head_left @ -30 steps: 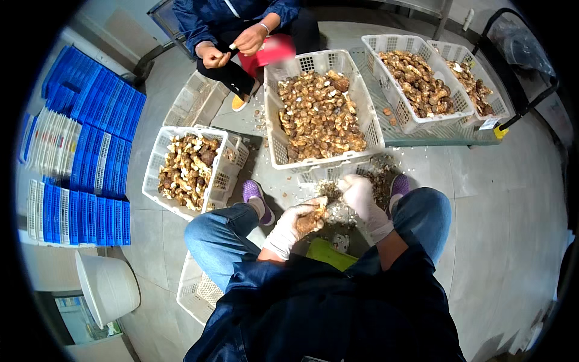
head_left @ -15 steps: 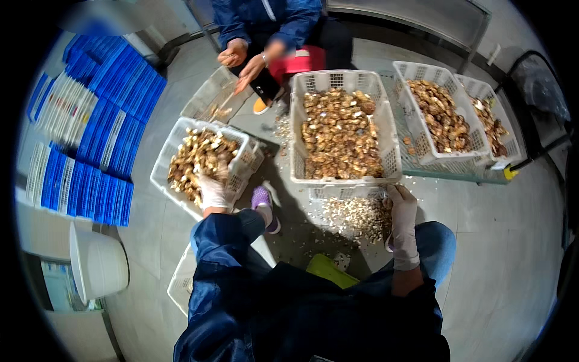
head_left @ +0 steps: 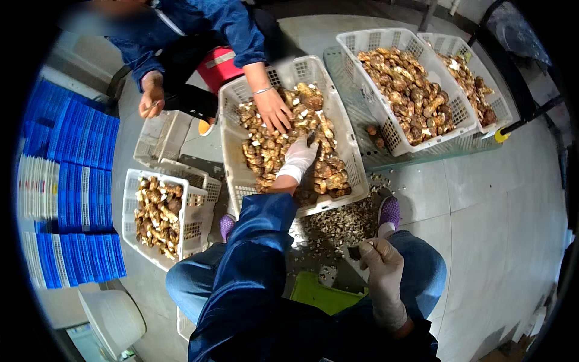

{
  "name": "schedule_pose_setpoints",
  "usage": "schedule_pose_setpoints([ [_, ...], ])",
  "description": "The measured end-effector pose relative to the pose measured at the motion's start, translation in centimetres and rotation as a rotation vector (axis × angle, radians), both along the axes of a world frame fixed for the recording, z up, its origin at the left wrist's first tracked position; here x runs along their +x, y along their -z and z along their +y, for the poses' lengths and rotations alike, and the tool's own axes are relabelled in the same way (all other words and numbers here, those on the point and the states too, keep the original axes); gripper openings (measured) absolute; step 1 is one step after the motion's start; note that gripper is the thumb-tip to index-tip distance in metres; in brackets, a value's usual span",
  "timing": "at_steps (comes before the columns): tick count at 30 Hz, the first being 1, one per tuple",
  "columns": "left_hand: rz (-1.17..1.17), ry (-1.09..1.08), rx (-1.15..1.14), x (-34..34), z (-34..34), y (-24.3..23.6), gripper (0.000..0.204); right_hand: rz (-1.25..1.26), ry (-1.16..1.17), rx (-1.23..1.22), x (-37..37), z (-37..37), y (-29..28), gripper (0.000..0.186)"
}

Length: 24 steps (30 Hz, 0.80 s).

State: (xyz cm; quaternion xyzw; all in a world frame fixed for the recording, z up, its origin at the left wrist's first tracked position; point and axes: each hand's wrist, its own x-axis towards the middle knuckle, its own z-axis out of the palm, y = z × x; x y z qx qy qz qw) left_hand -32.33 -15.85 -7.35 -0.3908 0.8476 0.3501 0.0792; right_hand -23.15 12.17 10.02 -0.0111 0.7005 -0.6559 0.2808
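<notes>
My left hand, in a white glove, reaches into the middle white crate. Its fingers look apart, and their tips lie among brown mushrooms with pale stems. Close to my right knee, my gloved right hand is closed round a small dark flat thing, whose kind I cannot make out. A co-worker's bare hand with a bracelet lies on the same mushrooms, just beyond my left hand. The co-worker's other hand pinches something small.
At left stands a smaller crate of mushrooms, with stacked blue crates and a white tub farther out. Two more mushroom crates sit at right. Trimmings litter the floor below the middle crate. A red stool is under the co-worker.
My left hand has gone from the left crate to the middle one. My right hand has left the middle crate's edge and come nearer me. The middle crate is tilted, with a co-worker's hand in it.
</notes>
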Motion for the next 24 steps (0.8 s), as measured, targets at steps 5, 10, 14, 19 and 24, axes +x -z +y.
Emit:
schedule_pose_setpoints([
  [5,-0.234,0.103,-0.076,-3.5,-2.8,6.4,0.053,-0.1,0.043,-0.062,-1.0,0.7,-0.2,0.009],
  [10,0.305,0.015,0.237,2.4,0.1,-0.9,0.043,-0.041,0.117,0.011,-1.4,1.1,0.1,0.012],
  [14,0.278,0.17,0.225,12.3,3.5,-7.6,0.042,0.009,0.136,-0.101,-0.7,0.1,-0.1,0.014],
  [19,0.577,-0.026,0.56,21.8,9.9,-11.3,0.027,0.075,0.036,-0.214,1.7,-2.5,2.8,0.016],
  [24,1.09,-0.633,1.188,26.7,12.7,-9.9,0.028,-0.551,-0.125,-0.502,8.8,-3.4,8.0,0.02],
])
